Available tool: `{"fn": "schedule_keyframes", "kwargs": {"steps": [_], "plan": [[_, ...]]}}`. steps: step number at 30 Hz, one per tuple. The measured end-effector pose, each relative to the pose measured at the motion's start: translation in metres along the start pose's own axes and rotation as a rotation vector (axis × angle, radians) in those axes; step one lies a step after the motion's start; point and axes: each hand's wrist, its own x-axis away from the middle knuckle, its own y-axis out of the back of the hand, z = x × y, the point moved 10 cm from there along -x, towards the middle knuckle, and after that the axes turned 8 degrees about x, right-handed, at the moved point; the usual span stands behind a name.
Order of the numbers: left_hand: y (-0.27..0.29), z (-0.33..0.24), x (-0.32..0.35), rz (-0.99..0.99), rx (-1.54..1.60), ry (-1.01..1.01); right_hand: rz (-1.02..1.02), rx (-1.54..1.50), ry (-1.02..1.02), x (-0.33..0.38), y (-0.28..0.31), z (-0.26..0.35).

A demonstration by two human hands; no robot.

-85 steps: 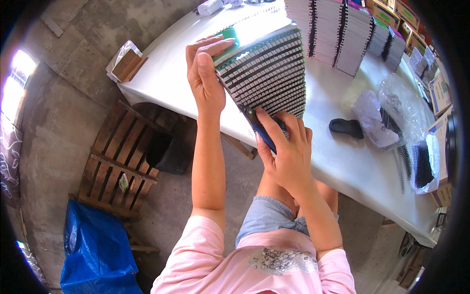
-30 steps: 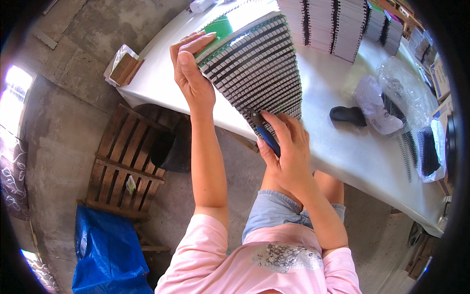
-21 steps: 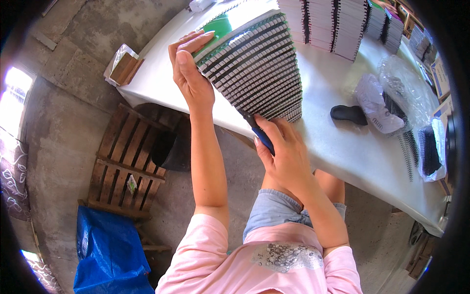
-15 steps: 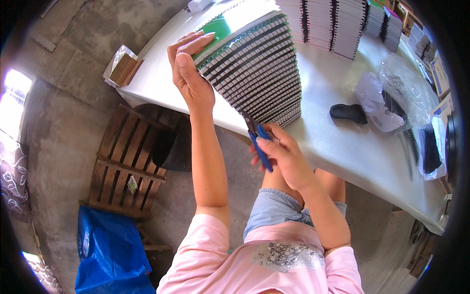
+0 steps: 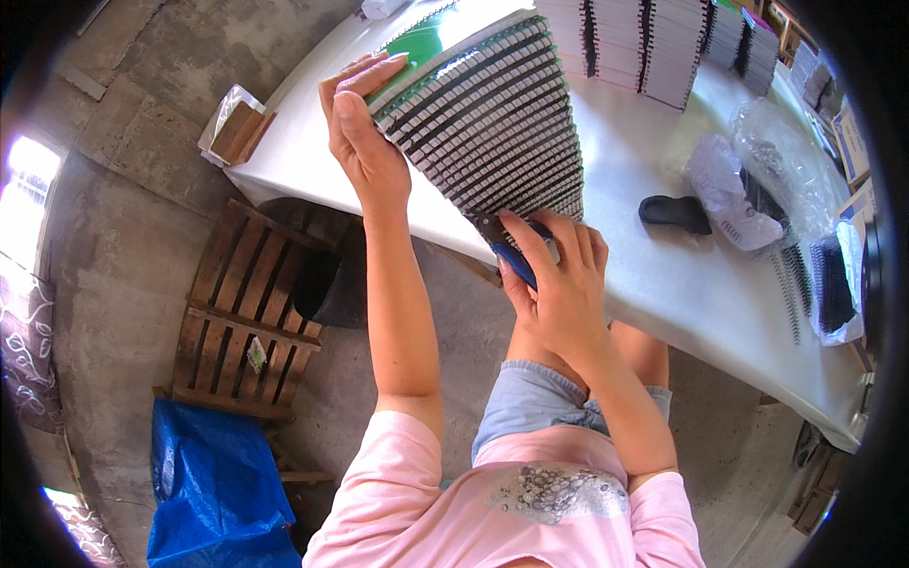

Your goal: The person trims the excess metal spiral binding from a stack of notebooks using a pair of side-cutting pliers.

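Note:
A fanned stack of spiral-bound notebooks (image 5: 492, 123) with black wire spines and green covers leans at the near edge of the white table (image 5: 682, 284). My left hand (image 5: 365, 133) presses flat against the stack's left end and holds it together. My right hand (image 5: 554, 284) grips blue-handled pliers (image 5: 511, 256), whose dark jaws touch the lowest spine at the stack's near right corner.
More notebook stacks (image 5: 644, 43) stand at the table's far side. A small black object (image 5: 674, 212), clear plastic bags (image 5: 767, 180) and loose wire spirals (image 5: 824, 289) lie to the right. A cardboard box (image 5: 237, 128) sits at the table's left end. A wooden pallet (image 5: 246, 312) and blue tarp (image 5: 218, 492) lie on the floor.
My right hand has shifted the pliers along the stack's lower right corner, first down and left, then back up against the spines. My left hand has stayed on the stack.

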Motion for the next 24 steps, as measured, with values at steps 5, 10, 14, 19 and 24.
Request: {"fn": "schedule_keyframes", "kwargs": {"steps": [5,10,14,19,24], "plan": [[0.001,0.003,0.0,-0.003,0.023,0.018,0.129,-0.092,-0.065,0.004,-0.009,-0.003],[0.0,0.003,0.004,-0.017,0.059,0.041,0.754,-1.306,-0.897,0.043,-0.067,-0.015],[0.001,0.005,0.001,-0.022,0.036,0.047,0.195,-0.525,-0.287,0.018,-0.024,-0.019],[-0.003,0.0,0.001,0.042,-0.025,0.023,0.04,-0.041,-0.092,0.016,-0.005,-0.01],[0.0,0.004,0.001,0.009,0.011,0.028,0.012,0.014,-0.045,0.013,-0.004,-0.005]]}}
